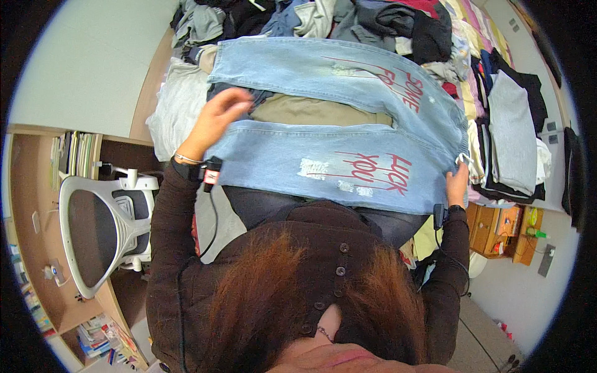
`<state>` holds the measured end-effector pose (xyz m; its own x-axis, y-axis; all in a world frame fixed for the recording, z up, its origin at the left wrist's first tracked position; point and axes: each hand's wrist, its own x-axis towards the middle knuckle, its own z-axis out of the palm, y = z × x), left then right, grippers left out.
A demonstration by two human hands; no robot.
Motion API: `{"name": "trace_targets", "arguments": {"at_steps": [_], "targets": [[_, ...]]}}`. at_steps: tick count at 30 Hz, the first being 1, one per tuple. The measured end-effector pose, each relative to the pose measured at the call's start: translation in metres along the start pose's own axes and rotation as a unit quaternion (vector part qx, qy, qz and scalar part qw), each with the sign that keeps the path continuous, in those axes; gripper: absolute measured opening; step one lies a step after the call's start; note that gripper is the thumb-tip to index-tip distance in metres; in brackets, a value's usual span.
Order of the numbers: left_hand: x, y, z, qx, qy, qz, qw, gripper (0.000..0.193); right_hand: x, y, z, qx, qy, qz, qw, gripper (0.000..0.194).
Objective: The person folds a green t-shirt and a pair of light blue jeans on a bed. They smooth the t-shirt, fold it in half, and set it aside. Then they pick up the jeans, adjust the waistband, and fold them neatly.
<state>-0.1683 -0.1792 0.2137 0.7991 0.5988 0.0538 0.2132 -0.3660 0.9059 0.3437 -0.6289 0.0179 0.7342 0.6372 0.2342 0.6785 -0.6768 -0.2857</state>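
A pair of light-blue jeans (280, 144) lies spread sideways before me, its legs to the left and its waistband at the right. Red lettering and frayed white patches mark both legs. My right hand (457, 184) grips the waistband near a white drawstring (463, 158). Blurred, my left hand (219, 119) hovers over the gap between the leg ends, fingers curved and thumb apart, with nothing seen in it. Through the gap between the legs show a khaki garment (317, 110) and a dark navy cloth (219, 91).
Heaped clothes (373, 21) lie beyond the jeans. To the left is a pale grey garment (177, 107); folded grey trousers (513, 135) top a stack on the right. A white-framed office chair (109, 224) stands at left by wooden shelves (32, 186).
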Motion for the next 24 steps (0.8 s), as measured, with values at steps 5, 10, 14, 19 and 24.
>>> {"name": "trace_targets", "arguments": {"at_steps": [5, 10, 14, 19, 24], "targets": [[0.01, 0.199, 0.085, -0.117, -0.376, 0.451, 0.801, 0.017, 0.009, -0.054, 0.054, 0.144, -0.209, -0.011, 0.967, 0.057], [0.004, 0.263, 0.101, -0.08, -0.444, 0.467, 0.761, 0.016, 0.014, -0.078, 0.084, 0.008, -0.334, -0.056, 0.941, 0.065], [0.013, 0.248, 0.079, -0.11, -0.42, 0.458, 0.775, 0.018, 0.024, -0.082, 0.095, -0.064, -0.365, -0.016, 0.929, 0.072], [0.076, 0.143, 0.064, -0.1, -0.256, 0.243, 0.93, 0.022, 0.031, -0.095, 0.1, -0.116, -0.394, 0.015, 0.912, 0.076], [0.176, -0.137, -0.012, 0.472, 0.105, 0.109, 0.869, 0.031, 0.039, -0.106, 0.098, -0.113, -0.404, 0.054, 0.906, 0.088]]}}
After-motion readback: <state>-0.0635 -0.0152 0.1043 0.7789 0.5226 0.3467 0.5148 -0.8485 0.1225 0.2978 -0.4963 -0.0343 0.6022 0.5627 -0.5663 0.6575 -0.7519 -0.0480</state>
